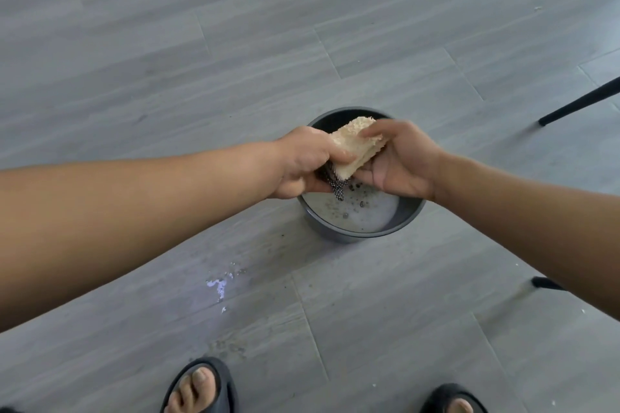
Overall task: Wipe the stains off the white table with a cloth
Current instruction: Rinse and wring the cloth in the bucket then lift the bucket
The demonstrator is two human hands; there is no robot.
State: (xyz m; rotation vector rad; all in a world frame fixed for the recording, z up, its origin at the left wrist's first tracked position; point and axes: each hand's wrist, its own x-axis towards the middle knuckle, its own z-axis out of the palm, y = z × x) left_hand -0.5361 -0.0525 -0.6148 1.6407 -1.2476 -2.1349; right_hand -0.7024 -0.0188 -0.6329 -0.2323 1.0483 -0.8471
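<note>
Cloth: beige, rough-textured cloth (355, 147), bunched into a thick wad just right of frame centre, held in the air over the basin.
Dark part: a black-and-white patterned piece (337, 189) hangs below the wad. Motion blur leaves it unclear whether this is the cloth's reverse face or a second rag.
Handling: judged soft, limp and light, heavier and slippery if soaked. It is best taken at both ends of the wad, as it is now, so it can be twisted or squeezed.
Left hand: left hand (303, 163) enters from the frame's left with its fingers curled over the cloth's near end in a firm grip.
Right hand: right hand (399, 161) enters from the right, thumb on top and fingers beneath, pinching the far end.
Arms: both forearms are extended and converge over the basin.
Basin: dark round basin (355, 236) on the floor directly below, holding cloudy water (369, 211) with dark specks.
Floor: grey tiles (235, 43), wet patch (218, 285) at lower centre.
Surroundings: black furniture legs (580, 102) at the right edge, dark slippers (201, 386) along the bottom.
White table: not in view.
</note>
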